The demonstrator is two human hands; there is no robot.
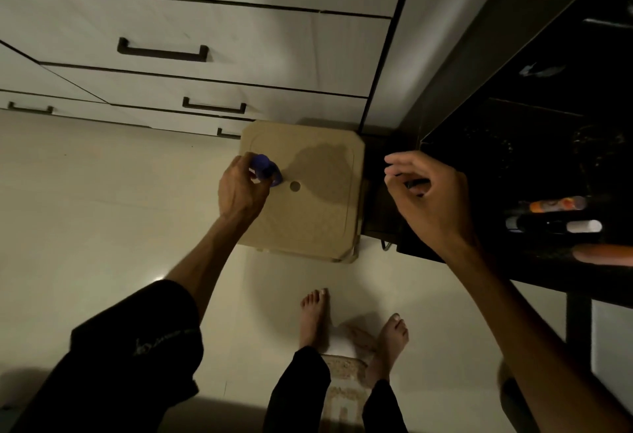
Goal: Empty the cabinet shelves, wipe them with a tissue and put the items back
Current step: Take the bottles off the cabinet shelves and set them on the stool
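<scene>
Left hand (241, 189) grips a small blue object (266, 169), blurred, kind unclear, held over the beige plastic stool (318, 223) near its centre hole. Right hand (424, 199) hovers unladen, fingers loosely curled, beside the dark cabinet shelf (513, 165); tubes (555, 204) lie there.

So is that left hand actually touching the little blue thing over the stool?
Touching. The head view shows the left hand with its fingers wrapped around the blue object, no gap between them, above the beige stool. Whether the object rests on the stool cannot be told.
</scene>
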